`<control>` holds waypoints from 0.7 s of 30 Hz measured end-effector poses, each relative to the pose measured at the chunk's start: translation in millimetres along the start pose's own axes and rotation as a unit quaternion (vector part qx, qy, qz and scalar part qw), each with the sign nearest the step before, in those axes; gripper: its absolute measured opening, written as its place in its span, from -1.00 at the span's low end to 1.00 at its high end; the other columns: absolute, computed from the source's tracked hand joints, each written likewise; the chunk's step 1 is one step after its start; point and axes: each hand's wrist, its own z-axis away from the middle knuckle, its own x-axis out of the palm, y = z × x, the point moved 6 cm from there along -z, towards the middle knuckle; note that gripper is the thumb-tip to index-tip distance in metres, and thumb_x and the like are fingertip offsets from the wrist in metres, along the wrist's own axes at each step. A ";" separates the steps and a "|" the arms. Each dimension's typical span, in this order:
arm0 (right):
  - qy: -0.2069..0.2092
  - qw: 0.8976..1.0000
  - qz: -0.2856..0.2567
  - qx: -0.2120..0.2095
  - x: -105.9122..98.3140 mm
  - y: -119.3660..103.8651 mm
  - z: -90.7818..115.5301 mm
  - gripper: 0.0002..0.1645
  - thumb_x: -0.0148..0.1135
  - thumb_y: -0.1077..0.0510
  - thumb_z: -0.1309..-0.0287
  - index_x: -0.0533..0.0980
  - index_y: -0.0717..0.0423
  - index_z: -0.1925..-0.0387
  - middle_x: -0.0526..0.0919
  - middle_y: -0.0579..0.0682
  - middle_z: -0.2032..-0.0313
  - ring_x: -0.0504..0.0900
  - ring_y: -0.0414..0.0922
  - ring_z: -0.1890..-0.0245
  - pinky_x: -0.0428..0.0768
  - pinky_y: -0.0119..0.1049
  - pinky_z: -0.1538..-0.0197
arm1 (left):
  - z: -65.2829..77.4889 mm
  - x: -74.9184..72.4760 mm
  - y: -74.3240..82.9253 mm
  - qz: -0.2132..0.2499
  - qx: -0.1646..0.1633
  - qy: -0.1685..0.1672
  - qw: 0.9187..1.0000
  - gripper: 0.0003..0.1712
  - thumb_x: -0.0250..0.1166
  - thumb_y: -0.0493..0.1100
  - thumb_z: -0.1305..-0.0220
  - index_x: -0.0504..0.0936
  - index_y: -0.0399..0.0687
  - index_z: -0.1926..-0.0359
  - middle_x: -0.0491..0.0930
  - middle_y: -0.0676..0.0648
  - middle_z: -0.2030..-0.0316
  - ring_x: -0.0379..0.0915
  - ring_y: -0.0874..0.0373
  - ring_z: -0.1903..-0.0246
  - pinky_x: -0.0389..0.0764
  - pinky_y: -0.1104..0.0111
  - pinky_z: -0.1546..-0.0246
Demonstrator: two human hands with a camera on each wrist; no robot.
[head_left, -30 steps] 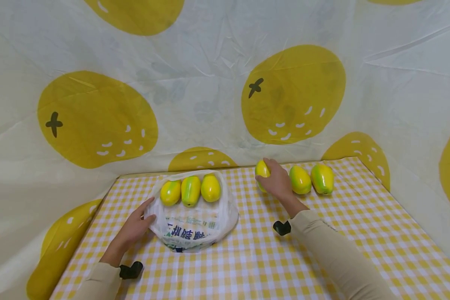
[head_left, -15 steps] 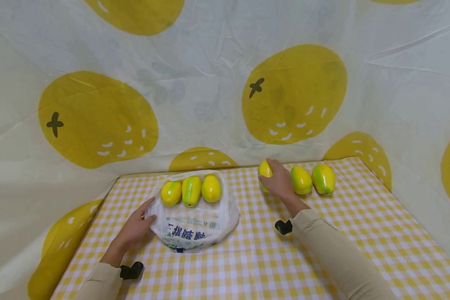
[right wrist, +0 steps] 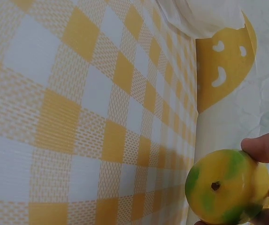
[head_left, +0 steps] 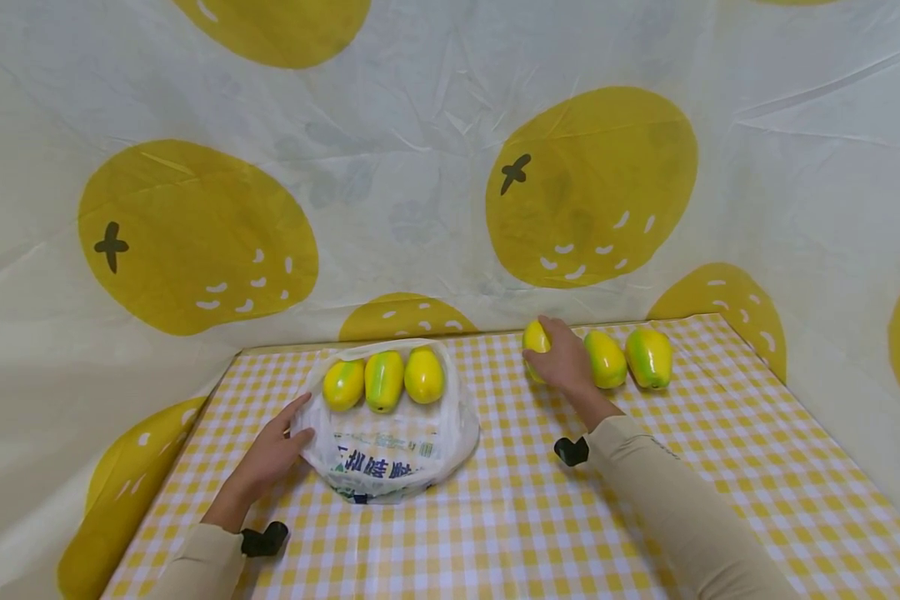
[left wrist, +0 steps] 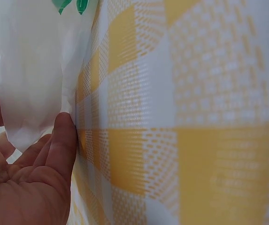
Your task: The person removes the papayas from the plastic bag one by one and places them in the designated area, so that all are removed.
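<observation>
My right hand [head_left: 566, 358] grips a yellow-green papaya [head_left: 536, 338] near the table's back edge, fingers and thumb around it. Its green-blotched end with a dark spot faces the right wrist view, where the papaya [right wrist: 216, 187] is partly covered by fingers. Just right of that hand are two more papayas, a nearer one [head_left: 605, 361] and a farther one [head_left: 649, 358]. My left hand [head_left: 270, 454] holds the left rim of a white plastic bag [head_left: 461, 433]; the bag's film [left wrist: 28, 70] passes between thumb and fingers. Inside the open bag, three papayas [head_left: 383, 382] lie in a row.
A yellow-and-white checked cloth [head_left: 495, 533] covers the table. Behind it hangs a pale curtain [head_left: 397, 192] printed with large yellow fruit, close to the table's back edge. A black device [head_left: 264, 540] is at the left wrist and another black device [head_left: 572, 452] at the right.
The right hand and its papaya have shifted slightly to the right, nearer the two papayas beside it. The left hand and the bag look the same apart from a slight view drift.
</observation>
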 end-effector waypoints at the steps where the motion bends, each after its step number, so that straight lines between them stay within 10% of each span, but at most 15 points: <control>1: 0.000 1.000 0.001 0.001 0.1 0.8 -0.3 -0.09 0.25 0.03 -0.35 0.16 0.23 -0.60 0.18 0.34 -0.58 0.17 0.33 -0.58 0.18 0.26 -0.58 | 0.2 0.1 0.1 0.000 0.000 0.000 1.000 -0.19 0.03 -0.15 -0.60 -0.12 0.12 -0.70 -0.13 -0.29 -0.68 -0.07 -0.33 -0.62 0.16 -0.23 -0.54; 21: -0.014 1.000 -0.003 0.017 1.4 6.4 -0.5 -0.08 0.22 0.01 -0.38 0.12 0.21 -0.62 0.10 0.33 -0.61 0.12 0.33 -0.59 0.16 0.28 -0.58 | -0.7 0.2 2.5 0.004 0.002 -0.004 1.000 -0.18 0.03 -0.17 -0.60 -0.14 0.09 -0.70 -0.12 -0.31 -0.67 -0.05 -0.33 -0.61 0.18 -0.23 -0.54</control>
